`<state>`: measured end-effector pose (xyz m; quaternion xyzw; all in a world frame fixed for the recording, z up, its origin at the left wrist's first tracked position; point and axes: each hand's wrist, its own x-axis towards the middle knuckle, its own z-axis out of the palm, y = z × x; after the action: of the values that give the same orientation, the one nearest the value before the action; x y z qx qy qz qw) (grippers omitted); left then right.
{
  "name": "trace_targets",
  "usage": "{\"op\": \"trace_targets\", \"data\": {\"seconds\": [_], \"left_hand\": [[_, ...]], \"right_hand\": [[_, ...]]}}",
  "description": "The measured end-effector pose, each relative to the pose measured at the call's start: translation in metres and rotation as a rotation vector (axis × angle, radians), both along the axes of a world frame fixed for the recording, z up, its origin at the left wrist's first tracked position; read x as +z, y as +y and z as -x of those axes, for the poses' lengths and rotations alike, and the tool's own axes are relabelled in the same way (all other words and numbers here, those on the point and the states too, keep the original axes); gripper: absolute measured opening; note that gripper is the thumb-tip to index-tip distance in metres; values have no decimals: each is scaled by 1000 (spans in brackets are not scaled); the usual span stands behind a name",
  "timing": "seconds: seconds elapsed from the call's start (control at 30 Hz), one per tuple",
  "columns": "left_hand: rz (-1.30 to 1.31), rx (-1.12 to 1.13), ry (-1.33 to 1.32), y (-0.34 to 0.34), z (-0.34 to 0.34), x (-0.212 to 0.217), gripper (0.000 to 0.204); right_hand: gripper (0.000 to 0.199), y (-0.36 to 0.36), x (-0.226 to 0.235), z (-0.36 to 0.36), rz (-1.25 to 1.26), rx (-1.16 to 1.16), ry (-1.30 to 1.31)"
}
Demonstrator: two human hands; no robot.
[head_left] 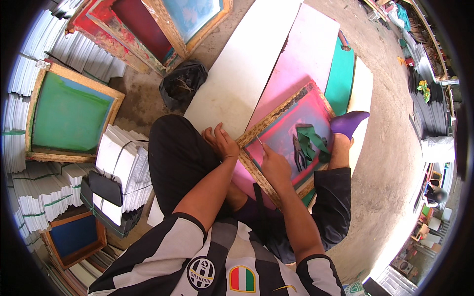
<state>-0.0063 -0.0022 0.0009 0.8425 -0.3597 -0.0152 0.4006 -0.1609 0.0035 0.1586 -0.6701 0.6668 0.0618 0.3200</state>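
A wood-framed printing screen (277, 113) with pink-stained mesh lies tilted across my legs and the coloured boards. My right hand (276, 167) is closed around a thin metal tool (259, 142), its tip at the inner edge of the frame near the left corner; the handle is hidden in my fist. Beside that corner, my left hand (220, 142) rests with fingers apart over the white board, its heel close to the wood. On the mesh lie dark-handled pliers (299, 154) and a crumpled green cloth strip (308, 135).
Beneath the screen are long white (237, 64), pink (301, 49) and green boards (340, 79). A black plastic bag (182, 85) sits at their left edge. More screens, including a green one (71, 111), and paper stacks with a black phone (105, 188) stand at left.
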Motion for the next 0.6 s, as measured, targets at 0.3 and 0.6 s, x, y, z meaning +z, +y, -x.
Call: {"op": "trace_targets", "data": {"seconds": [0.3,0.6], "left_hand": [[-57,4,-6,2,1,2,24],[-13,18,-66,0,-2,-4,28]], "right_hand": [[46,-10,10,-29,-186,36,108],[42,3,-27,12,16,163,138]]}}
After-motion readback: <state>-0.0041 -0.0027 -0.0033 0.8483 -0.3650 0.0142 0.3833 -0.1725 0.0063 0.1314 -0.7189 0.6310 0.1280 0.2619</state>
